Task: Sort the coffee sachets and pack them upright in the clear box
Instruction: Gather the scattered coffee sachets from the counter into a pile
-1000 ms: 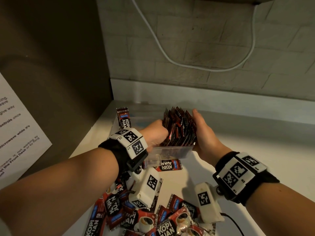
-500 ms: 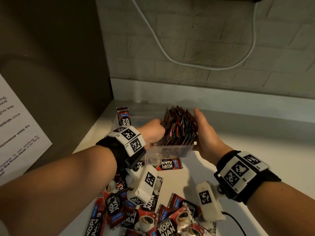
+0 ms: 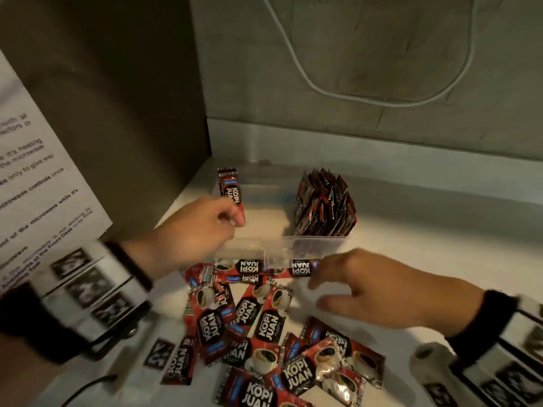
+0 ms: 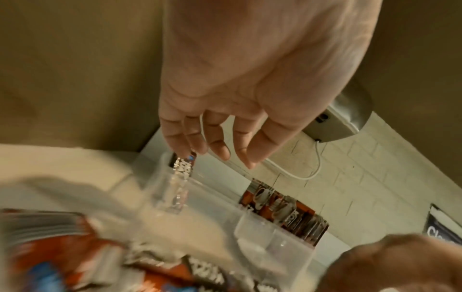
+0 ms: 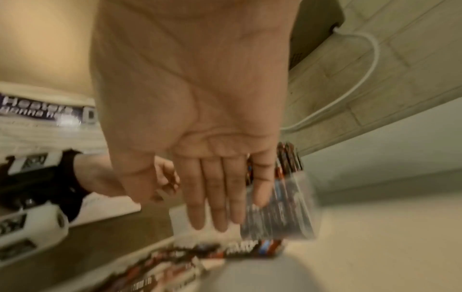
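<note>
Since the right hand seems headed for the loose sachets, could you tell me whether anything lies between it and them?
Nothing visible does. The right hand hovers open just above the loose sachets on the counter, its fingertips near the sachet lying in front of the box. The left hand is off to the side by the box, not in the way.

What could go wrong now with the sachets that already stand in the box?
The packed sachets fill only the right end of the clear box and fan outward, with no hand on them; they may tip left. The single sachet at the left end stands alone and could fall if the left hand bumps it.
</note>
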